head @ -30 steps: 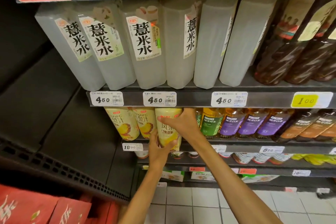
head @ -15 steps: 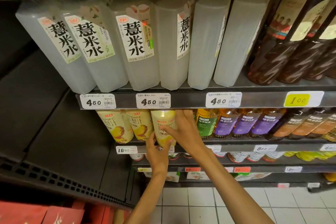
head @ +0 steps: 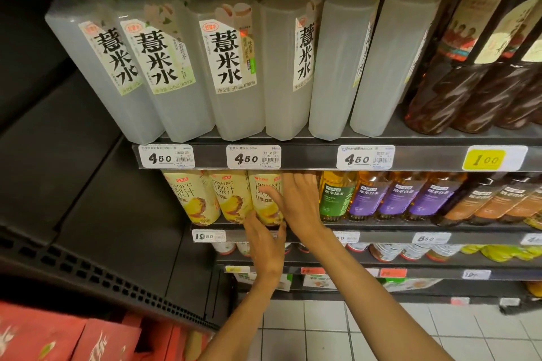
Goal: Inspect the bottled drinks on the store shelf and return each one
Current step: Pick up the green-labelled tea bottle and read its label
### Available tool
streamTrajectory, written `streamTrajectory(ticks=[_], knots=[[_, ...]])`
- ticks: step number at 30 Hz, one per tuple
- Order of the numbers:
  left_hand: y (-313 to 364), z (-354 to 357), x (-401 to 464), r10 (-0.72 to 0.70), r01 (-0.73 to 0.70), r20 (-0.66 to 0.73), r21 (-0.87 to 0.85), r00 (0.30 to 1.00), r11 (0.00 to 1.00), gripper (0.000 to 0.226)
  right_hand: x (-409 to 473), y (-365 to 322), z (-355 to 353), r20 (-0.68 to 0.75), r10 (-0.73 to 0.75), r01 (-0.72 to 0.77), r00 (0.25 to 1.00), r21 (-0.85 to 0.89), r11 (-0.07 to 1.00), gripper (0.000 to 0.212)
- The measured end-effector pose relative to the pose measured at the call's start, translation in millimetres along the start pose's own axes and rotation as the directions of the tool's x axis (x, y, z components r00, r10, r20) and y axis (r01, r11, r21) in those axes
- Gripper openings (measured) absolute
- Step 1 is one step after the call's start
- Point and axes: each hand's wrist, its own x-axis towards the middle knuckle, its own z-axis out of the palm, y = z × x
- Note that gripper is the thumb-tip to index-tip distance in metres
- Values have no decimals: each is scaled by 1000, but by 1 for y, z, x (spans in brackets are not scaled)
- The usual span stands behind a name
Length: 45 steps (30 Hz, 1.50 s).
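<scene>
Stood upright on the second shelf [head: 381, 227], third in a row of yellow pineapple juice bottles [head: 265, 199]. Cupped at its base by the left hand [head: 265, 243], fingers curled; clasped on its right side by the right hand [head: 299, 205].

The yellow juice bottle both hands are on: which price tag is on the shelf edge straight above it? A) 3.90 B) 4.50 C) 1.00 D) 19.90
B: the white tag reading 4.50 sits directly over the yellow juice bottle that the right hand and left hand are on.
</scene>
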Motion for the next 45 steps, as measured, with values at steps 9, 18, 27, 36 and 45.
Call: streamTrajectory(ticks=[9,18,27,36,45], knots=[[7,-11,-3,-19,22,107,-23,994,1000,72,-12,1,-10,-70,27,-28,997,-8,1000,39],[16,-5,-19,28,-3,179,-139,983,990,42,9,20,-32,74,234,-242,969,135,961,50],[12,-9,-12,40,-1,274,-140,961,990,43,12,24,-29,69,343,-350,937,167,922,27],[15,-17,-3,95,-47,360,-138,928,989,48,9,31,-27,115,292,-313,949,288,905,38],[21,2,-12,35,39,383,-185,923,982,57,2,45,-24,67,218,-228,974,345,911,45]])
